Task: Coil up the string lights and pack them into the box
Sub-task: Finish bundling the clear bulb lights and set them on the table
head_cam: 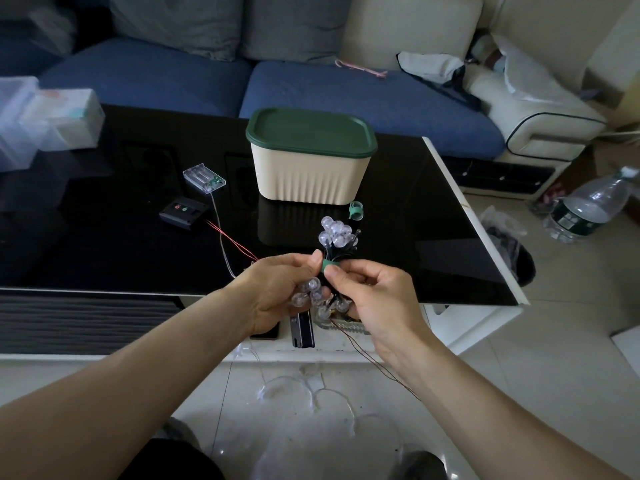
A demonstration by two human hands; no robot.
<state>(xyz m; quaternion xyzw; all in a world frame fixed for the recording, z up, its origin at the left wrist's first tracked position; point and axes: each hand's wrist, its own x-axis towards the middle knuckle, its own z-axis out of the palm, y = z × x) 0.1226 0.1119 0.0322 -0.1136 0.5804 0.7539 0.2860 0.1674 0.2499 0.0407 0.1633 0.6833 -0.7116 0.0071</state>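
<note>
Lights (332,233) sit bundled above the table's (433,216) near edge, between my hands. Left hand (277,292) curls round the lower bulbs; right hand (374,299) pinches the green tie (327,265) at the waist. Risks: if the tie slips, the coil springs loose; the red wire (381,368) trailing to the floor may snag. Box (310,157) behind has its lid on. Bulbs clear, round, clustered at both ends on dark wire.

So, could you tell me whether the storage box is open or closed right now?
Closed: the green lid sits flat on the cream box.
</note>
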